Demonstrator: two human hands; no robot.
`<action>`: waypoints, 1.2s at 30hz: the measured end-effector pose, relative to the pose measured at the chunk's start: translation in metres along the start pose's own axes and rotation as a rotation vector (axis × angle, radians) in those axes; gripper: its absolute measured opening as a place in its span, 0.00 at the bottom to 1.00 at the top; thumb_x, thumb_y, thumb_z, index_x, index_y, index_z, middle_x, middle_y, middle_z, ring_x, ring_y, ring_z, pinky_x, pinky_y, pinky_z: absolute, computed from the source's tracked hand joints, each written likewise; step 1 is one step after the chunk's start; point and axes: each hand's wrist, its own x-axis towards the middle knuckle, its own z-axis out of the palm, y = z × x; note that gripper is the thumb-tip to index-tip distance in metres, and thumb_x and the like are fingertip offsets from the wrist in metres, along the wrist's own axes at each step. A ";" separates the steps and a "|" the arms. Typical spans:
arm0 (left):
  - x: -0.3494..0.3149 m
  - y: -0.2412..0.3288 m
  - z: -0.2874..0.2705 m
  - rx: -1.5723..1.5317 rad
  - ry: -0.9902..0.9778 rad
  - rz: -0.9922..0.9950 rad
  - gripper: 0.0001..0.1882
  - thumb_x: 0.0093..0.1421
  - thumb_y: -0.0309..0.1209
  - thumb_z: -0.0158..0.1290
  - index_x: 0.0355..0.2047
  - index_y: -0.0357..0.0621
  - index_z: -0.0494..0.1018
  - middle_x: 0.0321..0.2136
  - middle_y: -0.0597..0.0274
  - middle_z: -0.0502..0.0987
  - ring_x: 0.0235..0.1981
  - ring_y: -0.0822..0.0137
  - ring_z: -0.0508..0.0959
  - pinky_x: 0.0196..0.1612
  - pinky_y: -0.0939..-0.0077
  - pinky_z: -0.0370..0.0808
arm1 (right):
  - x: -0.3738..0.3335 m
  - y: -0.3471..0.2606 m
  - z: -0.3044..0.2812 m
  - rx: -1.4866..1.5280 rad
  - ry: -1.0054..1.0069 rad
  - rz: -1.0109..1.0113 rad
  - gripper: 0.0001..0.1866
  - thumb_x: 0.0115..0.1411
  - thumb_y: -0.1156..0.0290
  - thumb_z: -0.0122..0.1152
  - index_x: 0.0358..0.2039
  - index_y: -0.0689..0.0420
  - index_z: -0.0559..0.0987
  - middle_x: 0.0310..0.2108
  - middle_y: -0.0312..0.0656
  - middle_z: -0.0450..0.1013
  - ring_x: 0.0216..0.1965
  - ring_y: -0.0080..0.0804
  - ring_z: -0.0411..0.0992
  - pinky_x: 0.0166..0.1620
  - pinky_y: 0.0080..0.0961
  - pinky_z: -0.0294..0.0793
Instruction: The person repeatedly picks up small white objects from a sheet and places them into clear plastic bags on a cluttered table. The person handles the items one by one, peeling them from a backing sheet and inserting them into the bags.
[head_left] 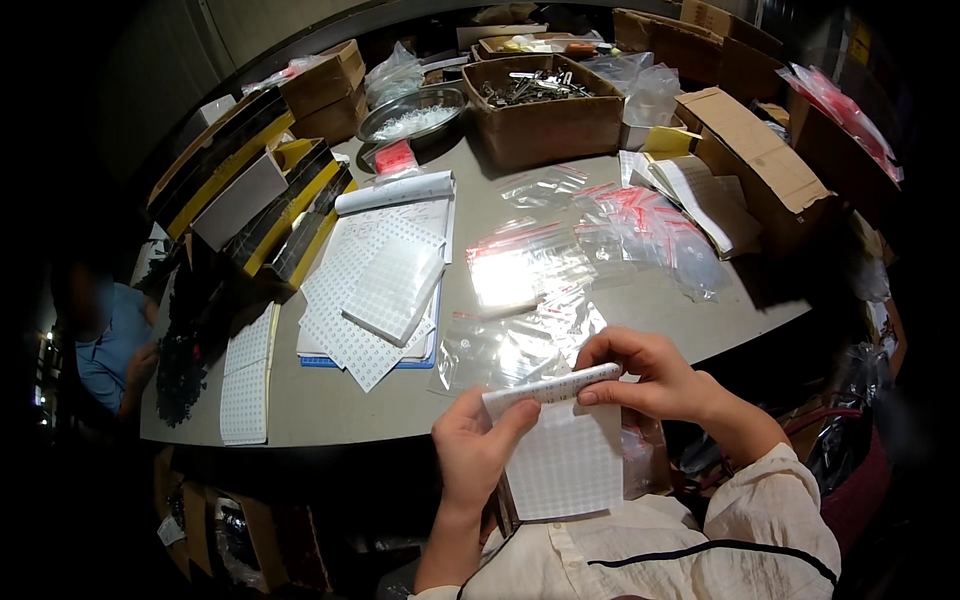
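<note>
Close to my body I hold a sheet of small printed stickers (pixel 565 460), its top edge folded over so the printed side shows as a strip. My left hand (pixel 475 445) grips the left end of the fold, thumb pressed on top. At the right end, my right hand (pixel 645 375) pinches the fold between thumb and fingers. Just beyond lie clear zip bags (pixel 520 270) with red strips, overlapping on the table. Left of them, sticker sheets (pixel 370 300) and a stack of paler sheets (pixel 395 290) rest on a notepad (pixel 445 215).
Beyond the bags stands a cardboard box of small metal parts (pixel 545 125), beside a metal bowl of clear pieces (pixel 412 120). Black-and-yellow boxes (pixel 250 200) are at the left, near a booklet of stickers (pixel 248 375) and a pile of black parts (pixel 185 350). Another person (pixel 110 340) sits far left.
</note>
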 end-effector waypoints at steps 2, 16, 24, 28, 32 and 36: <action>-0.002 0.001 -0.005 0.022 -0.018 -0.027 0.11 0.60 0.18 0.66 0.43 0.27 0.81 0.35 0.60 0.83 0.38 0.75 0.79 0.40 0.80 0.78 | -0.002 -0.002 -0.001 0.027 -0.002 0.021 0.13 0.61 0.76 0.75 0.44 0.64 0.82 0.36 0.36 0.81 0.38 0.19 0.77 0.41 0.21 0.77; 0.017 0.000 -0.008 0.129 0.020 0.128 0.06 0.62 0.16 0.62 0.41 0.29 0.81 0.33 0.62 0.84 0.36 0.76 0.80 0.38 0.81 0.77 | 0.016 0.000 -0.009 -0.363 0.072 -0.209 0.10 0.62 0.77 0.71 0.41 0.63 0.79 0.38 0.43 0.79 0.40 0.30 0.78 0.43 0.27 0.77; 0.026 -0.011 -0.008 0.349 0.035 0.202 0.04 0.61 0.17 0.63 0.37 0.31 0.82 0.30 0.65 0.83 0.32 0.78 0.80 0.37 0.83 0.76 | 0.025 0.001 -0.009 -0.785 0.086 -0.430 0.11 0.57 0.82 0.68 0.40 0.61 0.77 0.37 0.45 0.73 0.38 0.45 0.74 0.40 0.37 0.76; 0.030 -0.004 -0.006 0.417 0.041 0.124 0.04 0.62 0.19 0.63 0.37 0.31 0.81 0.28 0.68 0.81 0.29 0.81 0.77 0.33 0.85 0.71 | 0.028 0.004 -0.004 -0.889 0.125 -0.484 0.15 0.52 0.81 0.68 0.40 0.59 0.77 0.38 0.44 0.74 0.38 0.44 0.75 0.40 0.35 0.77; 0.039 -0.004 -0.006 0.337 0.070 0.054 0.06 0.62 0.23 0.64 0.37 0.32 0.82 0.25 0.72 0.78 0.25 0.85 0.70 0.28 0.87 0.63 | 0.027 0.010 -0.003 -1.064 0.164 -0.648 0.17 0.50 0.79 0.66 0.42 0.59 0.78 0.38 0.43 0.74 0.36 0.40 0.75 0.39 0.31 0.78; 0.051 -0.002 -0.008 0.258 0.077 0.022 0.08 0.61 0.25 0.64 0.38 0.32 0.82 0.23 0.76 0.76 0.24 0.87 0.66 0.26 0.87 0.60 | 0.026 0.016 -0.014 -1.110 0.060 -0.873 0.14 0.51 0.76 0.66 0.40 0.59 0.80 0.39 0.44 0.75 0.33 0.37 0.75 0.35 0.29 0.78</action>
